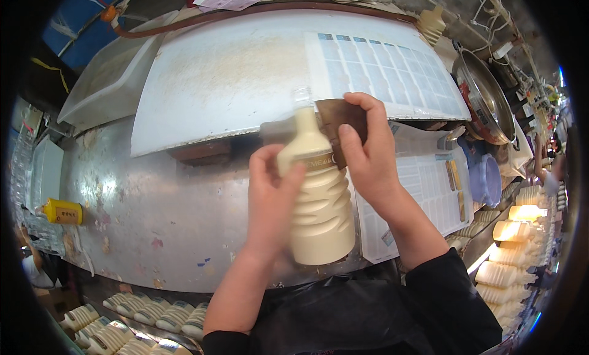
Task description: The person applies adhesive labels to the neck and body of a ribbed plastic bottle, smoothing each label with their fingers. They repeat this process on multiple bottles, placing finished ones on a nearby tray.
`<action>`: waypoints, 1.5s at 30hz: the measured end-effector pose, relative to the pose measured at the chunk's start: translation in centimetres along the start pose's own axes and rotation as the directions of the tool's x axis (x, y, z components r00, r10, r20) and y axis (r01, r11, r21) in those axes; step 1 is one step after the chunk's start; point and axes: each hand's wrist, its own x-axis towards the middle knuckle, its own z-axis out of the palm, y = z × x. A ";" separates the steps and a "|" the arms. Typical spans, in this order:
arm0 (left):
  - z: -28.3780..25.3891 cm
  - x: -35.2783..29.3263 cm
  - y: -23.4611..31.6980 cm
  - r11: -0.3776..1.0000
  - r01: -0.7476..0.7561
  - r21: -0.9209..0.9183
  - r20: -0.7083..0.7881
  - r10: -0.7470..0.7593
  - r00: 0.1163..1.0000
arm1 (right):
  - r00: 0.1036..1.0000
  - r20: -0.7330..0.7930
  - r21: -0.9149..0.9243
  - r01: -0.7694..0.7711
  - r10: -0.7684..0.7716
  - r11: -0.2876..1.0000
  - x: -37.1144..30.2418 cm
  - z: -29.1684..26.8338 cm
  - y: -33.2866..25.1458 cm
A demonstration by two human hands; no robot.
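A cream-coloured bottle [321, 229] with a ribbed body and a clear neck tip stands tilted a little in front of me. My left hand [271, 186] is wrapped round its left side, slightly blurred. A brownish band label [319, 161] with pale lettering runs across the bottle's shoulder. Between the thumb and fingers of my right hand [373, 149] is a flat brown piece [341, 117], like a scraper or card. Its lower edge is against or close beside the bottle's right shoulder; I cannot tell whether it touches.
A white sloped board [227, 66] carries a label sheet [380, 73]. More label sheets [417, 201] lie at right, by a purple basin [488, 178] and a metal pan [491, 97]. A yellow bottle [63, 212] lies on the metal table [141, 189]. Rows of cream bottles [506, 272] flank me.
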 end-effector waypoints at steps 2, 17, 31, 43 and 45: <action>-0.1 0.0 0.0 0.999 0.005 -0.043 -0.009 -0.006 1.000 | 1.000 0.014 0.010 -0.025 0.024 1.000 0.1 -1.0 0.7; -0.2 -0.4 0.4 0.898 0.138 -0.418 0.038 -0.135 0.990 | 0.988 0.149 -0.173 0.074 -0.048 0.982 0.3 3.5 -5.7; -0.5 -0.7 0.1 0.887 0.133 -0.442 0.072 -0.113 0.991 | 0.980 0.186 -0.302 0.120 -0.065 0.946 0.2 4.8 -6.8; -0.9 1.3 -1.4 0.973 -0.027 0.227 0.033 0.020 0.999 | 0.991 0.113 -0.289 0.104 -0.074 0.952 0.5 2.1 -4.4; -0.8 1.2 -1.3 0.962 -0.012 0.275 0.016 0.008 1.000 | 0.993 0.102 -0.254 0.079 -0.055 0.964 0.5 1.5 -3.1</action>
